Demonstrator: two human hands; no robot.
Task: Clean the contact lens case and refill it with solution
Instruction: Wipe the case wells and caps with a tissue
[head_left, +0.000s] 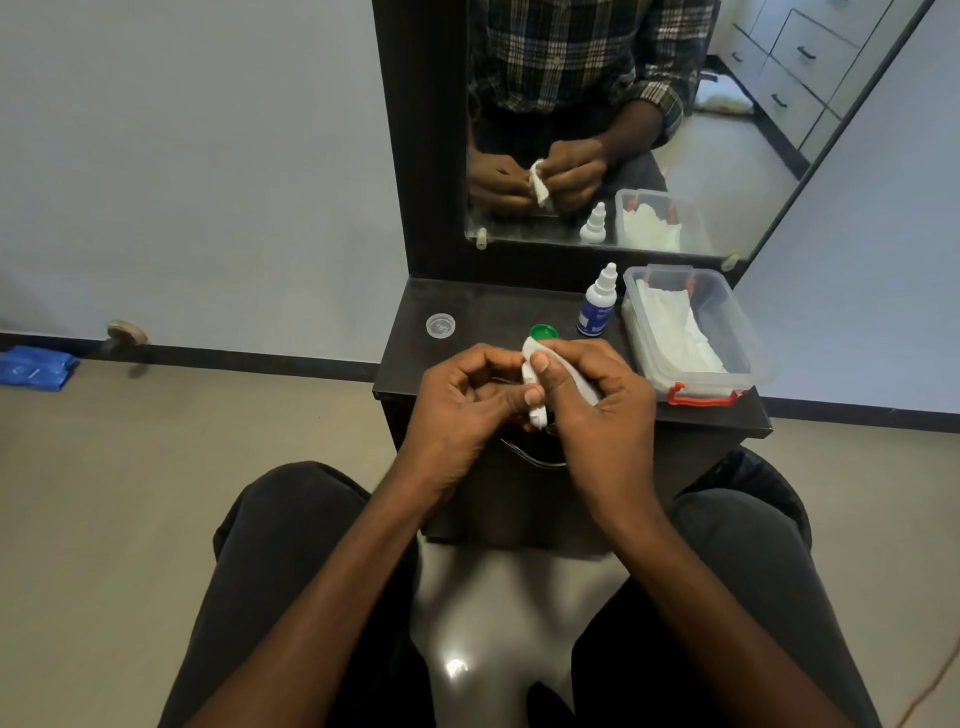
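My left hand (467, 400) and my right hand (592, 400) meet above the front edge of a small dark dresser top (493, 312). Between them is a white lens case (535, 410) wrapped partly in a white tissue (532, 353). The left fingers pinch the case and the right thumb presses the tissue onto it. A green cap (544, 331) lies on the dresser just behind my hands. Farther left rests a clear round cap (440, 326). A small solution bottle (598, 304) with a blue label and white nozzle stands upright behind my right hand.
A clear plastic box (737, 332) with red latches holds white tissues at the dresser's right. A mirror (727, 171) rises behind. My knees flank the dresser front. A blue packet (36, 366) lies on the floor at the far left.
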